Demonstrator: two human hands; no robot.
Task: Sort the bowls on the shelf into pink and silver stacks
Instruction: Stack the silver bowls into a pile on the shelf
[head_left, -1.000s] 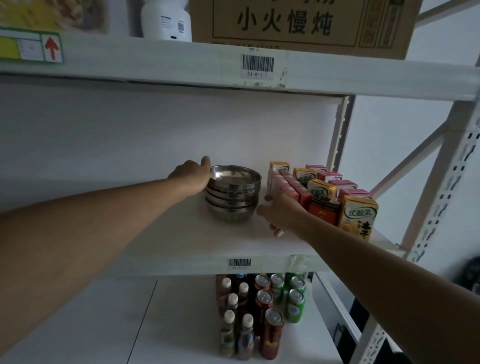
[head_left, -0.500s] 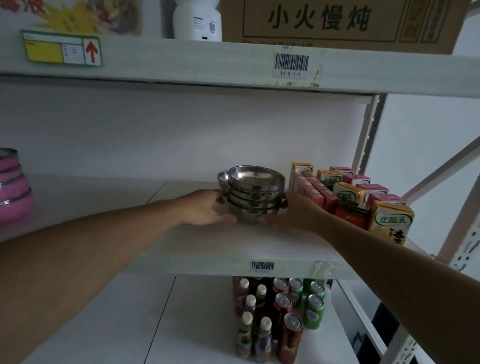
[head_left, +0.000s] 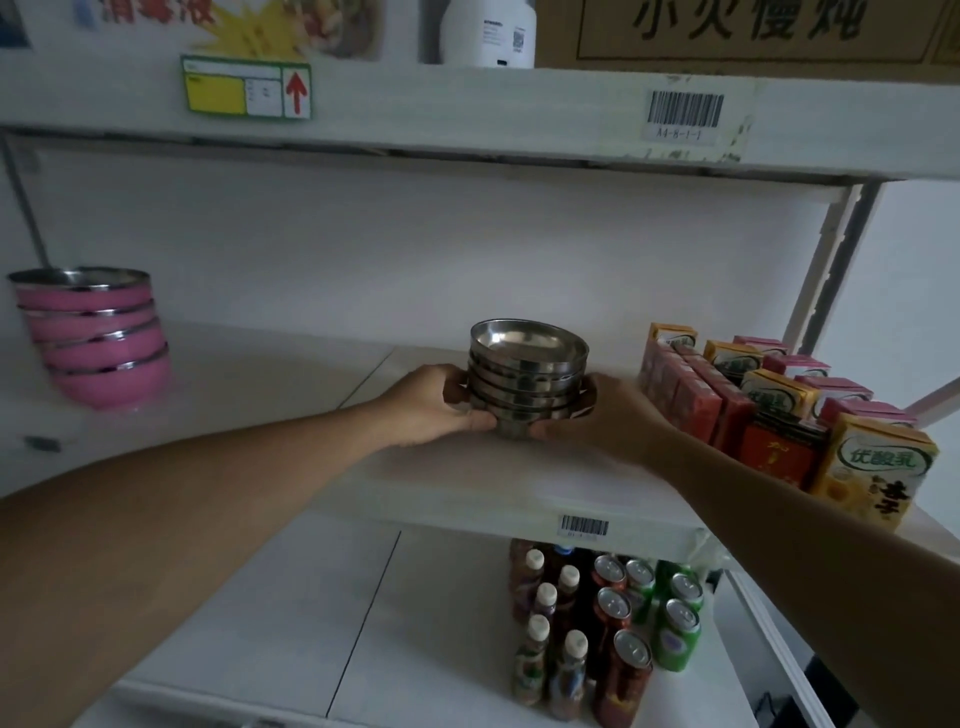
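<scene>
Moved: both hands had slid down from the rim to the base of the silver stack, and the view had swung left, bringing the pink stack into sight.
Shelf (head_left: 452, 483): it carried everything, with cartons (head_left: 779, 410) packed along its right end.
Pink stack (head_left: 96, 338): four bowls or so, nested, mouths up, sat far left on the shelf, well apart from the silver ones.
Silver stack (head_left: 527, 384): about five bowls, nested, mouths up, axis near vertical with a slight lean; it stood mid-shelf, just left of the cartons.
Left hand (head_left: 434, 405): its fingers were curled and pressed against the stack's lower left side.
Right hand (head_left: 608, 415): its fingers cupped the lower right side, tips tucked under the base.
Progress: the sort looked nearly finished, since no loose or mixed bowls showed; probably only settling the silver stack in place was left.
</scene>
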